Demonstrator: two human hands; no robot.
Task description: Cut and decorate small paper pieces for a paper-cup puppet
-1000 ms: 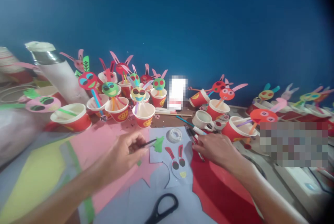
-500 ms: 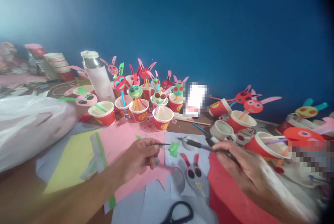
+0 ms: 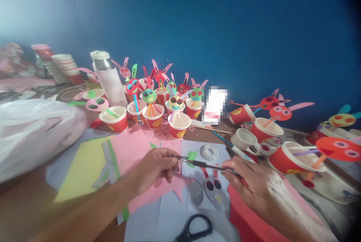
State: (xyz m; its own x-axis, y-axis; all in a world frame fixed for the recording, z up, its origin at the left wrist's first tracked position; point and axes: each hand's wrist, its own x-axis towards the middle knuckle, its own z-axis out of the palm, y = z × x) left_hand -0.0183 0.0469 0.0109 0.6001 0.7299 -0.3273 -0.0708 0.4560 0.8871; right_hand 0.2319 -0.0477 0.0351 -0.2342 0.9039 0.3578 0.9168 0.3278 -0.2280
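My left hand (image 3: 159,167) pinches a slim dark piece (image 3: 178,156), which looks like a pen cap, between thumb and fingertips. From the other side my right hand (image 3: 239,176) grips a pen (image 3: 207,165) with a black rubber sleeve, its tip pointing left and meeting the cap. Whether the tip is inside the cap, I cannot tell. Just behind them lies a green paper star (image 3: 193,156). Below the pen, a grey paper rabbit face (image 3: 213,193) with red ears and dark eyes rests on white paper. Scissors (image 3: 194,229) lie nearest me, partly out of frame.
Red paper cups (image 3: 179,126) with paper-faced figures line the back. A tape roll (image 3: 210,152) and a white mug (image 3: 244,140) are beyond my hands. Pink paper (image 3: 135,148) and red paper (image 3: 254,215) flank the work. A white plastic bag (image 3: 42,133) bulges at left.
My right hand has brought the pen left and down, so its tip now meets the cap in my left hand. The view has shifted slightly, uncovering the tape roll.
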